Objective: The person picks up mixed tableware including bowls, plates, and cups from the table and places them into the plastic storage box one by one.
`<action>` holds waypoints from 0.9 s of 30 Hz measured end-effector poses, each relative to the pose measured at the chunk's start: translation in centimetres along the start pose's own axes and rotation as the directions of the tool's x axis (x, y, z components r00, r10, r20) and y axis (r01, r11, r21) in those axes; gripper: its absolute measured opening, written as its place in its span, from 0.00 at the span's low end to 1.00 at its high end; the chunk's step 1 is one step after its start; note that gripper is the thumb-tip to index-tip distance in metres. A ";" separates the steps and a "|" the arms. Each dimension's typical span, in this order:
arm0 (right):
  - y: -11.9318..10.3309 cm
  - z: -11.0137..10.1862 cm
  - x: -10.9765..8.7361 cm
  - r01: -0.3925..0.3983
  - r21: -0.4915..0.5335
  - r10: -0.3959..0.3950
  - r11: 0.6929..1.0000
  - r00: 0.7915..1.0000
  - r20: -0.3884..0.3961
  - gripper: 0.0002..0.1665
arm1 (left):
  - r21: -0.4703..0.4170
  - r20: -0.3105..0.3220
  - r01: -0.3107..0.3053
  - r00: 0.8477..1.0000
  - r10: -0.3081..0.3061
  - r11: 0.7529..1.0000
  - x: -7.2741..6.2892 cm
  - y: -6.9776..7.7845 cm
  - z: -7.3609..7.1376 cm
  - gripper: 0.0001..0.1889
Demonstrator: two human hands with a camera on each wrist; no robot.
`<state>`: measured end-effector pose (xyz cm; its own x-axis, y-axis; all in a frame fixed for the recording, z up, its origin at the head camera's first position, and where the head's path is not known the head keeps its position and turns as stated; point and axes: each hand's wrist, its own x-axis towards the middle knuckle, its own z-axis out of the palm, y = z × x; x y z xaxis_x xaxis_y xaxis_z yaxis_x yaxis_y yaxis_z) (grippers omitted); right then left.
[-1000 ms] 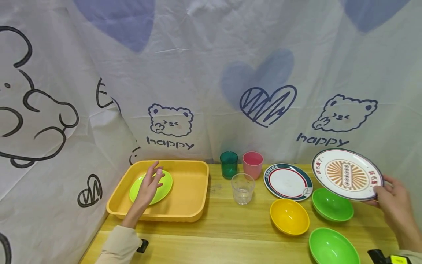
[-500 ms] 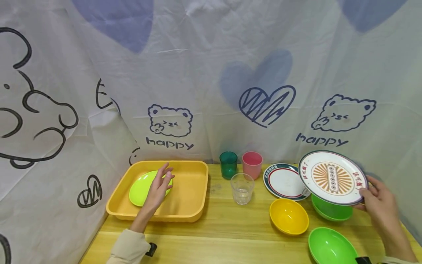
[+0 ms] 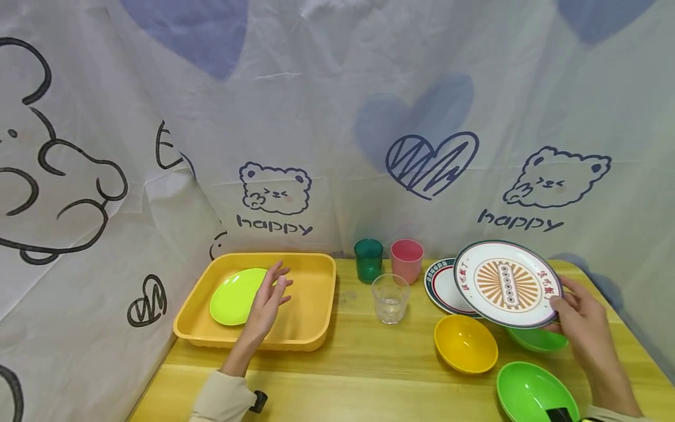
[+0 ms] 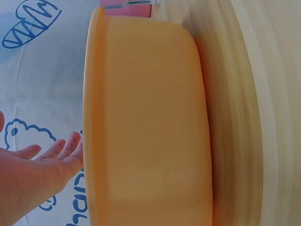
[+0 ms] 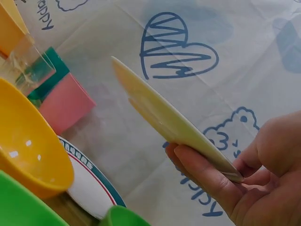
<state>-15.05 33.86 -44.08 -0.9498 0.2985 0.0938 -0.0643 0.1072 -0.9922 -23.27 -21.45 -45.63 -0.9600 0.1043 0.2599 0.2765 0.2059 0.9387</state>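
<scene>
My right hand point(image 3: 582, 319) pinches the right rim of a white plate point(image 3: 508, 284) with an orange sunburst print. The plate is held tilted in the air, over part of a second plate and the rear green bowl; the right wrist view shows its edge and underside point(image 5: 169, 117). Above the yellow tub point(image 3: 311, 305) hovers my left hand point(image 3: 266, 308), fingers loosely extended and holding nothing. A lime-green plate point(image 3: 232, 299) lies inside the tub, partly hidden by that hand. The left wrist view shows the tub's outer wall point(image 4: 150, 117) beside the fingers.
A green cup point(image 3: 368, 261), a pink cup point(image 3: 406, 262) and a clear cup point(image 3: 391, 299) stand mid-table. Right of them are the dark-rimmed plate point(image 3: 440, 287), a yellow bowl point(image 3: 466, 344), a front green bowl point(image 3: 532, 390) and a rear green bowl point(image 3: 538, 340). A printed cloth hangs behind.
My right hand has carried the white plate leftward, from above the rear green bowl to partly over the dark-rimmed plate. My left hand has shifted slightly right above the tub.
</scene>
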 end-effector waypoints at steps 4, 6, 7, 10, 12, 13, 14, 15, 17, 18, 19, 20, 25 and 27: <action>-0.1 1.0 -0.2 -0.015 -0.092 0.014 0.996 1.000 -0.003 0.36 | -0.016 0.006 0.001 1.000 -0.001 1.000 -0.1 0.0 0.7 0.27; -0.2 1.5 -0.3 -0.026 -0.130 0.026 0.991 1.000 -0.007 0.35 | -0.024 0.009 -0.006 1.000 0.006 1.000 0.0 0.1 1.1 0.27; -0.3 1.8 -0.4 -0.028 -0.153 0.027 0.988 1.000 -0.009 0.35 | -0.026 0.010 -0.012 1.000 0.013 1.000 0.0 0.1 1.4 0.27; -0.6 2.7 -0.6 -0.033 -0.189 0.032 0.981 0.999 -0.008 0.34 | -0.048 0.016 -0.028 0.999 0.029 0.998 0.2 0.4 2.1 0.27; -0.8 3.2 -0.7 -0.036 -0.200 0.036 0.979 0.999 -0.003 0.34 | -0.059 0.022 -0.036 0.999 0.037 0.998 0.3 0.7 2.5 0.27; -0.9 3.5 -0.8 -0.036 -0.206 0.037 0.978 0.999 0.001 0.34 | -0.065 0.024 -0.035 0.999 0.037 0.997 0.3 0.8 2.7 0.26; -1.0 3.7 -0.9 -0.037 -0.205 0.038 0.978 0.999 0.005 0.34 | -0.072 0.028 -0.034 0.999 0.036 0.997 0.4 0.9 2.9 0.26; -1.0 3.9 -0.9 -0.034 -0.203 0.037 0.979 0.999 0.008 0.34 | -0.075 0.031 -0.034 0.999 0.037 0.997 0.4 0.9 3.0 0.26; -1.1 4.4 -1.0 -0.031 -0.191 0.034 0.981 0.999 0.013 0.33 | -0.078 0.036 -0.035 0.999 0.038 0.996 0.4 1.1 3.2 0.26; -1.1 4.6 -1.1 -0.034 -0.178 0.037 0.983 0.999 0.014 0.33 | -0.082 0.040 -0.035 0.998 0.039 0.996 0.4 1.1 3.3 0.26; -1.2 4.8 -1.1 -0.031 -0.173 0.034 0.984 0.999 0.014 0.33 | -0.088 0.045 -0.037 0.998 0.042 0.995 0.5 1.1 3.5 0.27; -1.2 5.0 -1.2 -0.028 -0.168 0.031 0.985 0.999 0.014 0.33 | -0.094 0.050 -0.039 0.998 0.044 0.995 0.5 1.2 3.6 0.27; -1.6 6.3 -1.3 -0.015 -0.175 0.021 0.984 0.999 0.033 0.32 | -0.118 0.070 -0.052 0.996 0.060 0.992 0.8 1.5 4.5 0.27; -1.8 6.7 -1.3 -0.017 -0.176 0.025 0.984 0.999 0.044 0.32 | -0.121 0.079 -0.062 0.994 0.072 0.991 0.8 1.6 4.9 0.27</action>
<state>-15.76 26.89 -43.02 -0.9636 0.2593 0.0651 0.0068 0.2673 -0.9636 -23.38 -16.23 -45.03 -0.9312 0.1957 0.3076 0.3277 0.0794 0.9414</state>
